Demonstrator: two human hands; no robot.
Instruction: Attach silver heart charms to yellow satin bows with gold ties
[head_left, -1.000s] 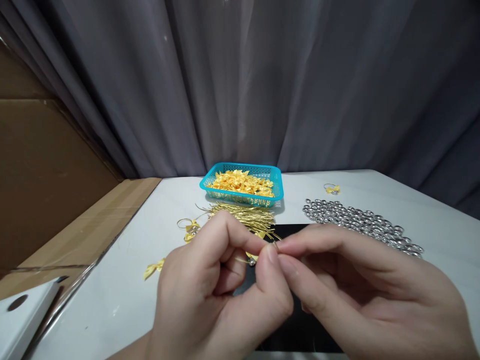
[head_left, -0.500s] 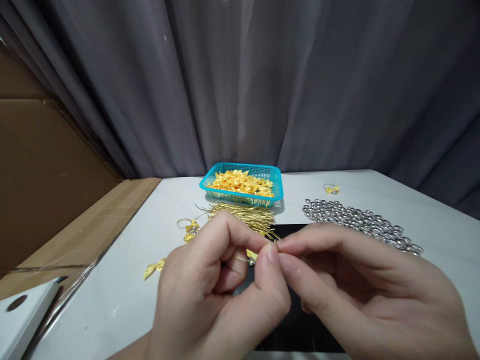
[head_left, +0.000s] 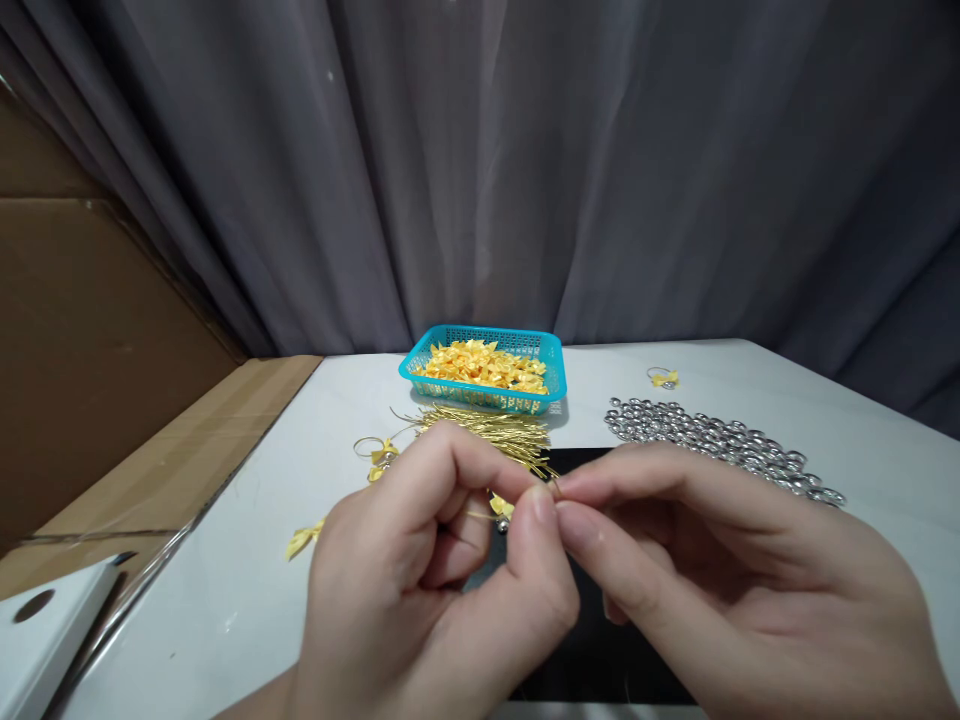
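Thumb and forefinger of my left hand [head_left: 450,570] pinch a thin gold cord [head_left: 556,487]. My right hand [head_left: 697,560] pinches the same cord close beside, the fingertips of both hands nearly touching. Most of the cord is hidden by my fingers. Behind the left fingers, a yellow ribbon bow [head_left: 501,506] shows with a small silver bell [head_left: 502,524] below it, and a stretch of cord runs beside them. Both hands are over a black mat [head_left: 600,650].
Farther back, a blue basket [head_left: 559,365] holds yellow bows, with a bundle of gold cords [head_left: 510,432] before it. Silver bells [head_left: 720,445] are spread at right. Looped bow pieces lie left [head_left: 382,455] and far right [head_left: 664,379]. A white box [head_left: 52,620] stands at left.
Both hands stay pinched at the same place with only a slight shift. The bow and bell behind the left fingers have moved a little to the left.
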